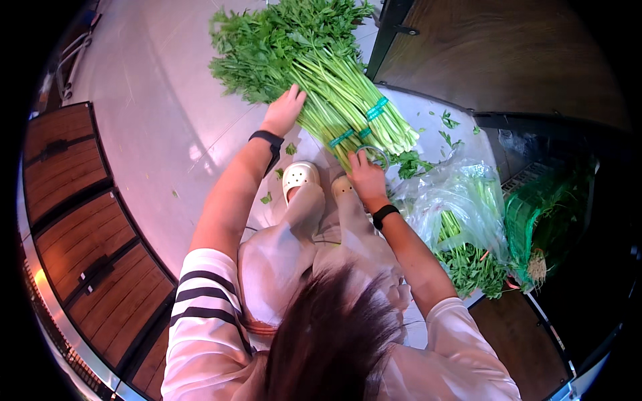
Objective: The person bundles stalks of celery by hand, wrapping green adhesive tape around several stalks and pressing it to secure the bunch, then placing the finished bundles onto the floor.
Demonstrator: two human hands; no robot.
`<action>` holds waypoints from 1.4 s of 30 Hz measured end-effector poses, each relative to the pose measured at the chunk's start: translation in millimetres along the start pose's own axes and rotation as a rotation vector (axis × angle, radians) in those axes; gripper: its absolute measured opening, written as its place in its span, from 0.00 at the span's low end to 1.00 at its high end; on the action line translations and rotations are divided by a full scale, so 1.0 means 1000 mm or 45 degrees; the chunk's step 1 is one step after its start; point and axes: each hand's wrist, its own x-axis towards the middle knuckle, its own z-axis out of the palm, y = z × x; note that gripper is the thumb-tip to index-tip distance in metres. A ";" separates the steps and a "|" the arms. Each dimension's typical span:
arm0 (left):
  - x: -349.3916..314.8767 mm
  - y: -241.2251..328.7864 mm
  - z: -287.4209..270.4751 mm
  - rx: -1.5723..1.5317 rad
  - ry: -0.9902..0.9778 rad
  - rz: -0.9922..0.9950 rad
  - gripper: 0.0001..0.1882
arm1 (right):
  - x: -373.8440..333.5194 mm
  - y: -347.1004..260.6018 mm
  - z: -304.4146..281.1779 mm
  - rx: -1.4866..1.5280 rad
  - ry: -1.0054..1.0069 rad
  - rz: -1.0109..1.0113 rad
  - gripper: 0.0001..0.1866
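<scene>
Several bundles of leafy celery [321, 77] lie on the floor in front of me, leaves to the far left, pale stalk ends to the near right. Green printed bands [376, 108] wrap the stalks. My left hand [284, 111] grips the near bundle where its leaves meet the stalks, fingers closed on its edge. At the stalk ends of that same bundle, my right hand [366, 176] is closed, its fingertips partly hidden. A thin greyish ring [382, 156] shows beside my right fingers; I cannot tell what it belongs to.
A clear plastic bag [428, 204] with more greens stands at my right, a green mesh bag [525, 217] beyond it. Loose leaves [449, 120] litter the tiled floor [160, 127]. Dark wood panels [501, 60] bound the far right; wooden crates [83, 247] line the left.
</scene>
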 end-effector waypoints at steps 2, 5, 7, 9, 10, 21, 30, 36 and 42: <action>-0.017 -0.008 0.005 -0.093 -0.009 -0.042 0.17 | -0.003 -0.009 -0.005 0.051 -0.027 0.019 0.26; -0.024 -0.004 0.001 -0.273 -0.074 -0.118 0.25 | -0.011 -0.006 -0.005 0.224 -0.011 0.120 0.28; -0.028 0.003 -0.002 -0.317 -0.132 -0.230 0.27 | -0.015 0.000 -0.004 0.339 -0.028 0.171 0.28; -0.031 0.006 -0.003 -0.322 -0.107 -0.243 0.28 | -0.013 0.005 -0.004 0.392 -0.052 0.190 0.29; -0.037 0.003 0.000 -0.322 -0.087 -0.265 0.29 | -0.011 0.002 -0.005 0.453 -0.082 0.202 0.30; -0.041 -0.016 0.014 -0.359 -0.162 -0.252 0.37 | -0.024 0.012 -0.015 0.804 -0.020 0.325 0.24; -0.040 -0.010 -0.025 -0.575 -0.319 -0.396 0.38 | -0.075 0.033 -0.078 1.235 0.123 0.614 0.18; -0.087 -0.029 0.036 -0.645 -0.025 -0.716 0.36 | -0.108 0.024 -0.097 1.547 0.215 0.748 0.22; -0.083 0.041 0.075 -2.210 -0.269 -1.577 0.18 | -0.133 0.039 -0.087 1.609 0.455 0.964 0.13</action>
